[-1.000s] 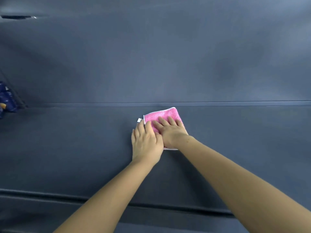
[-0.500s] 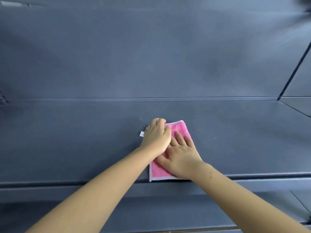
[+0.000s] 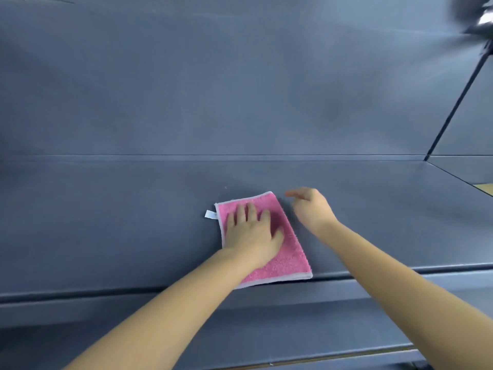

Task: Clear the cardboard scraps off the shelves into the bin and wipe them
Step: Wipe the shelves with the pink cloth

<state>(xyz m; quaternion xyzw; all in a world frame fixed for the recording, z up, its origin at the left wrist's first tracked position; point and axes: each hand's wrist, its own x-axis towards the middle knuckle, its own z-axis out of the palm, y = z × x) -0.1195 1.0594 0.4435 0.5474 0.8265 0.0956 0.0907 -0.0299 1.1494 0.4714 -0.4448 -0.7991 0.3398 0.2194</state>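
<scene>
A pink cloth (image 3: 288, 257) with a pale hem and a small white tag lies flat on the dark grey shelf (image 3: 106, 222), its near end at the shelf's front edge. My left hand (image 3: 250, 233) presses flat on the cloth with straight fingers. My right hand (image 3: 310, 209) hovers just to the right of the cloth, off it, fingers relaxed and slightly blurred. No cardboard scraps are in view.
The shelf's back panel (image 3: 240, 89) rises behind. A dark upright post (image 3: 453, 108) marks the shelf's right end. A lower shelf (image 3: 266, 335) runs below the front edge. A blurred dark object (image 3: 480, 20) shows at the top right corner.
The cloth has slid toward the front edge and now lies unfolded lengthwise. My right hand has lifted off it and moved to its right. My left hand now lies flat on the cloth.
</scene>
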